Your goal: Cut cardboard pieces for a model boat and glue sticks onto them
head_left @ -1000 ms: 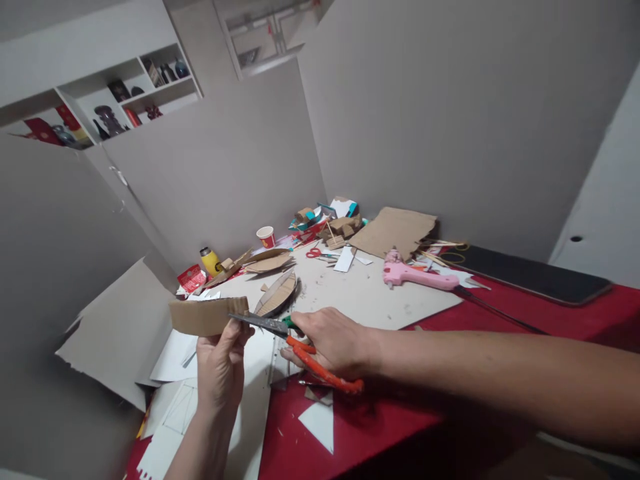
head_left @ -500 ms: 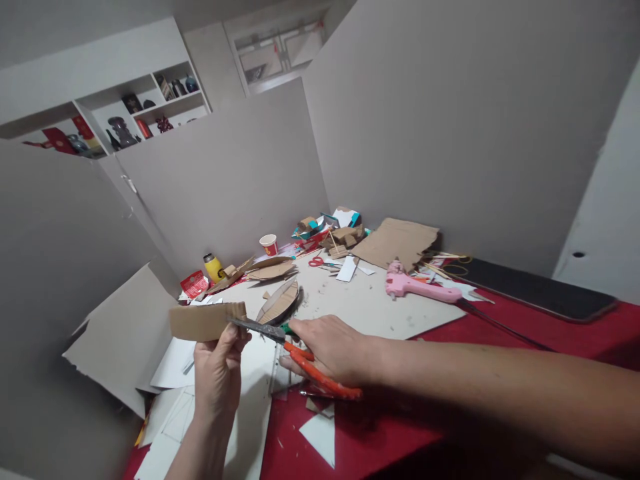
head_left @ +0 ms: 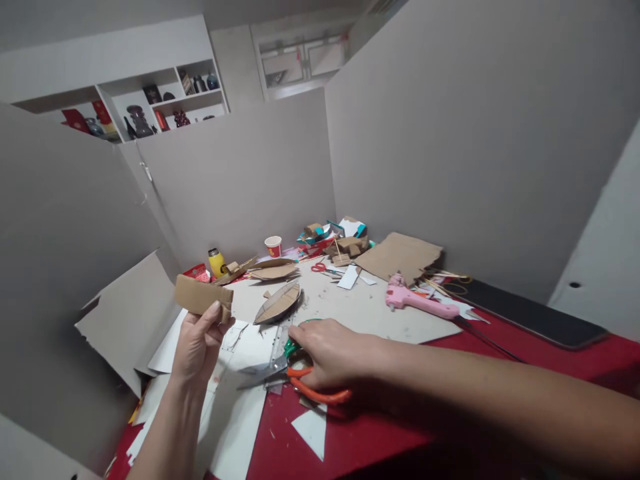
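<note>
Head view. Left hand point(head_left: 197, 343) pinches a plain brown cardboard strip point(head_left: 203, 295), raised above the white sheets point(head_left: 235, 413) at the table's left. Right hand point(head_left: 325, 350) grips orange-handled scissors point(head_left: 285, 377), blades resting parted on the sheets. No writing is readable. Beyond lie a leaf-shaped cardboard hull point(head_left: 278, 302), a pink glue gun point(head_left: 417, 301), a red cup point(head_left: 273, 246) and a yellow bottle point(head_left: 217, 263). Nothing blocks the strip.
</note>
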`<state>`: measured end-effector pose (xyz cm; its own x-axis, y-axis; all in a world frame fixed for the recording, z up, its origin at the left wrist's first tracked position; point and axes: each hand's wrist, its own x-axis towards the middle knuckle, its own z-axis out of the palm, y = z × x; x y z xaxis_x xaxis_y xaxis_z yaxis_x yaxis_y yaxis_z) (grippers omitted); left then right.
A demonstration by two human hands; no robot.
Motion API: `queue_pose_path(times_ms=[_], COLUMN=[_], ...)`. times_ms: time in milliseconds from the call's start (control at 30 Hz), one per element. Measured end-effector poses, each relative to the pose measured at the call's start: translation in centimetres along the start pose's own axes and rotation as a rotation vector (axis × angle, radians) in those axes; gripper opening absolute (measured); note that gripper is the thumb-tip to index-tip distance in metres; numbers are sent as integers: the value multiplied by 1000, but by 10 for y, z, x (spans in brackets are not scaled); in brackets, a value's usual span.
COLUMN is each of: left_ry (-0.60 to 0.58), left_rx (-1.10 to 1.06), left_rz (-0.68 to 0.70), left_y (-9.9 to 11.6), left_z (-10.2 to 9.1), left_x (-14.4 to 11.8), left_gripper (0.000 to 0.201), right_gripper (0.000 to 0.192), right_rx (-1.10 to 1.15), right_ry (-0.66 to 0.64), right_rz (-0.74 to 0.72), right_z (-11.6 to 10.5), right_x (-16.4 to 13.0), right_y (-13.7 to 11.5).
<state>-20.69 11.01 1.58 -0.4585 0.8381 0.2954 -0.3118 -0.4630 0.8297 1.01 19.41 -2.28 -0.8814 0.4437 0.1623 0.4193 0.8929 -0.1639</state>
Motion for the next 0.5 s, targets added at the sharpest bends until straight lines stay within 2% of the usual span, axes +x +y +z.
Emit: queue_pose_path(times_ms=[67,100,167,233,333,400,500], left_ry=[-4,-5,-12,-24,-58,-99,-132], left_rx=[15,20,29,31,31,41,57], left_rz=[-34,-50,-79,-90,-89,-98,-105], left_y=[-4,-6,-11,-16,-23,-26,-29], left_z=[2,3,5,8,12,13,13], left_x=[-1,-1,-3,-5,-8,-10,-10], left_gripper=[16,17,19,21,21,21,22], right_gripper=[45,39,25,30,36,34,25], right_rx=[89,174,426,746,1148,1260,1298], right_ry=[-15,20,154,227,159,184,255], right_rz=[-60,-73,-65,-42,-19,-24,-64], right_z=[-7,-11,-17,-19,-13,-7,-2], right_x=[4,7,15,25,41,48,53], right_y=[1,1,-3,-10,-24,-30,-34])
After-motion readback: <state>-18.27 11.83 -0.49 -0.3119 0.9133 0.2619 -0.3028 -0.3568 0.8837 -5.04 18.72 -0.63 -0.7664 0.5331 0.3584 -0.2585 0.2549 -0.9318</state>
